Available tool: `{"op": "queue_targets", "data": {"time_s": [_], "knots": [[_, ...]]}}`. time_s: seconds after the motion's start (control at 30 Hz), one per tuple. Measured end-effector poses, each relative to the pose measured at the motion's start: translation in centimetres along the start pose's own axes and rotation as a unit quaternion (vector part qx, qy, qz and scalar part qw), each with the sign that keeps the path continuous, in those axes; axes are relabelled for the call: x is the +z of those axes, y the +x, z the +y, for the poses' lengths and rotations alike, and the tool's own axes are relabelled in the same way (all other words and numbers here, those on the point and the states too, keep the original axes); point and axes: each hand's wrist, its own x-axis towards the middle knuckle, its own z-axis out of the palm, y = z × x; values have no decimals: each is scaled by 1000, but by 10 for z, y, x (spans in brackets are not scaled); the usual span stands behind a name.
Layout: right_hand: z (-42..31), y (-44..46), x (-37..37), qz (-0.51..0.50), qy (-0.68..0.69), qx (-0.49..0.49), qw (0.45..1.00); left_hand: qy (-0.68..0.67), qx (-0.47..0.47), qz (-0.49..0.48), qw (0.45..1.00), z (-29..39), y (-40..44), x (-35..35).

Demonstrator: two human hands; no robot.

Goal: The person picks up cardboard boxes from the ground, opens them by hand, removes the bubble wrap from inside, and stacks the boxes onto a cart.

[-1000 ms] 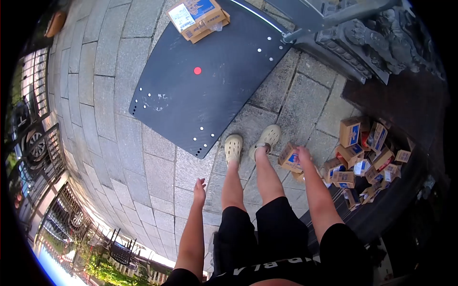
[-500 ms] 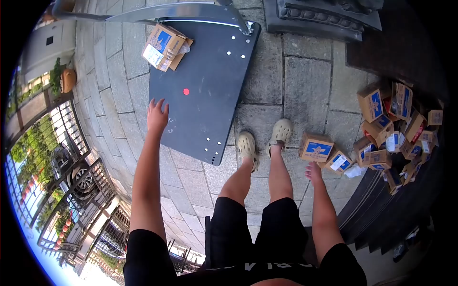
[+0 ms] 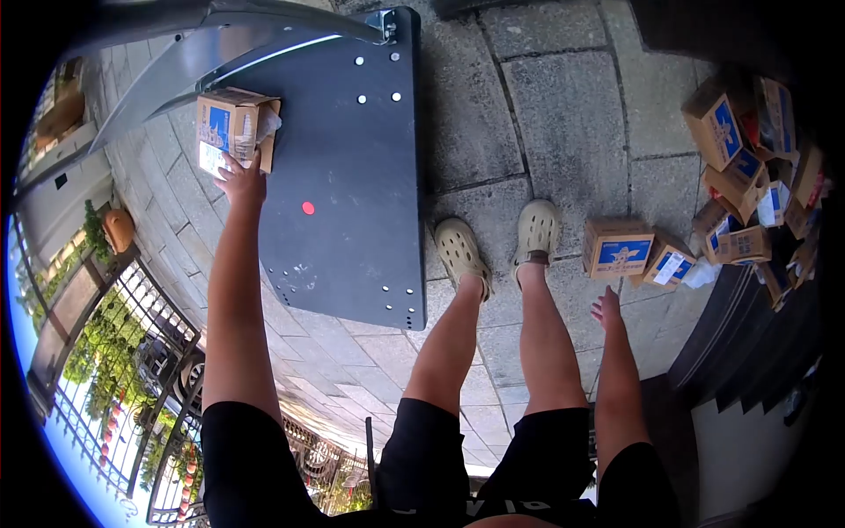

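Observation:
My left hand (image 3: 242,180) reaches to the near edge of an open cardboard box (image 3: 231,128) with a blue print and a white label. Its fingers lie over the label and the flap; whether they grip it is hard to make out. That box stands at the far left of a dark flat platform (image 3: 352,176) with a red dot. My right hand (image 3: 606,308) hangs with its fingers apart and holds nothing. Just beyond it, a closed-looking box (image 3: 619,249) sits on the paving beside a smaller labelled box (image 3: 666,264).
A heap of cardboard boxes (image 3: 744,180) lies at the right, next to dark steps (image 3: 748,326). A grey metal rail (image 3: 290,18) crosses above the platform. My feet in beige clogs (image 3: 459,251) stand on stone paving. A fence and a plant pot (image 3: 118,231) are at the left.
My left hand has moved out over the platform to the box there. My right hand has let go of the box on the paving and drawn back a little. The view has turned.

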Motion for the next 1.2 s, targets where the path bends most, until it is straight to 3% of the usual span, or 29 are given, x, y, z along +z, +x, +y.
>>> {"op": "queue_targets", "data": {"time_s": [0.17,0.27,0.33,0.47,0.53,0.67,0.8,0.87,0.93,1.0,1.07,1.2], "knots": [[10,9,24,-18,164,34,986,73,1,49,996,15,30,15],[12,8,39,-17,208,25,978,13,-29,169,985,27,36,34],[7,6,45,-9,257,24,966,25,-25,176,984,28,40,36],[-11,-9,38,-34,287,-3,957,17,13,162,987,36,36,15],[-18,-7,36,-47,308,-12,950,-8,-10,103,995,33,42,15],[-19,5,25,-81,332,-36,939,-91,58,89,990,25,58,6],[-27,22,29,-71,367,-6,927,-175,64,60,981,31,72,13],[-40,17,32,-63,343,8,937,-191,20,25,981,53,28,-12],[-44,21,34,-67,332,-14,941,-214,94,155,960,65,1,14],[-48,26,37,-68,325,-34,943,-224,158,178,945,77,-45,15],[-55,28,46,-126,337,-58,931,-265,202,177,926,94,-98,13],[-77,14,58,-76,402,-80,909,-347,229,85,906,125,-175,21]]}}
